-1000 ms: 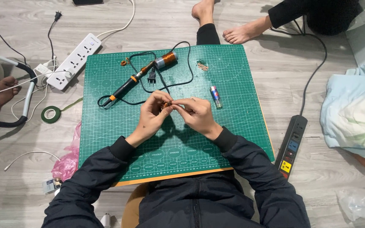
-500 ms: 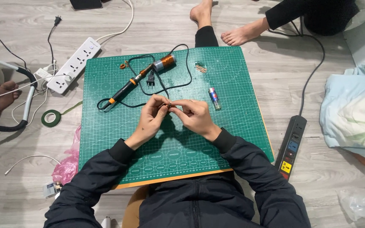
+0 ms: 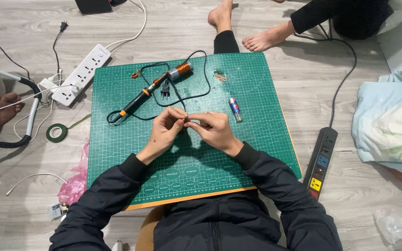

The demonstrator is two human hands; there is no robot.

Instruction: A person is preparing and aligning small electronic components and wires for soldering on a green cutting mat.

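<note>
So I'm mid-twist here: my left hand [image 3: 166, 130] and right hand [image 3: 215, 129] both pinch a tiny thin wire piece [image 3: 188, 119], fingertips nearly touching, just above the middle of the green gridded cutting mat [image 3: 257, 148]. Too small to say exactly what it is. Next move probably needs a steady, fine grip. The black-and-orange soldering iron [image 3: 140, 96] and its cord lie close ahead; bare mat to my right.

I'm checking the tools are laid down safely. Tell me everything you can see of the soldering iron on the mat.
The soldering iron lies flat on the green cutting mat, slanting from lower left to upper right. It has a black handle with orange bands and a metal tip end pointing upper right. Its black cord loops across the mat, with the plug lying unplugged beside the handle. Neither hand touches it.
</note>
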